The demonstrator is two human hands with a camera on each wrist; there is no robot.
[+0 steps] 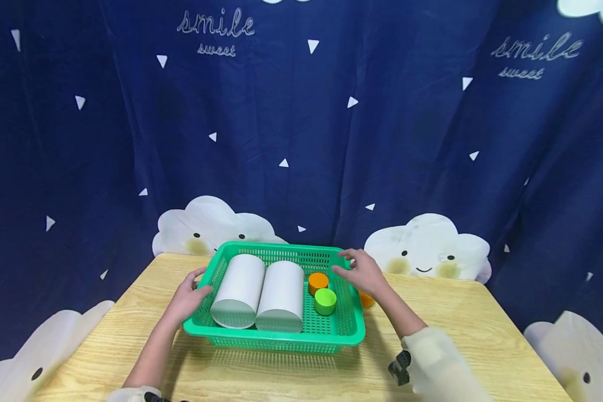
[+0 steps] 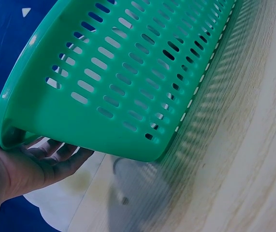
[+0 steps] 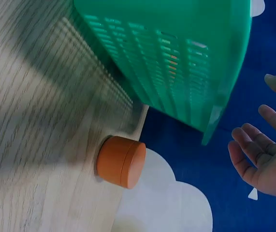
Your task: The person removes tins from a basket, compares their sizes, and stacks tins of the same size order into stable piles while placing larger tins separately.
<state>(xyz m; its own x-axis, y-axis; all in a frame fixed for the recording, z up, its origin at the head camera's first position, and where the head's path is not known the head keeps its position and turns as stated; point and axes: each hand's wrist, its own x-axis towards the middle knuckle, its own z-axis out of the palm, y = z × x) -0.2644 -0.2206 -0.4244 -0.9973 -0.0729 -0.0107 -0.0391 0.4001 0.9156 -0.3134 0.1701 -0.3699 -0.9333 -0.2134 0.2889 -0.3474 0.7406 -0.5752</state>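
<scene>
A green slotted basket [image 1: 276, 336] stands on the wooden table [image 1: 482, 346]. Inside it lie two white cylinders [image 1: 241, 290] [image 1: 282, 296] side by side, with a small orange cylinder [image 1: 318, 282] and a small green cylinder [image 1: 325, 300] to their right. My left hand [image 1: 188, 296] grips the basket's left rim, thumb on top; in the left wrist view its fingers [image 2: 55, 152] curl under the basket [image 2: 128, 72] rim. My right hand [image 1: 364, 273] hovers over the right rim with fingers spread; in the right wrist view the right hand [image 3: 266, 162] is apart from the basket [image 3: 186, 63].
Another orange cylinder [image 3: 123, 162] stands on the table just outside the basket's right side, mostly hidden behind my right hand in the head view. A dark blue curtain [image 1: 301, 139] with white clouds hangs behind the table. The table edge runs close behind the basket.
</scene>
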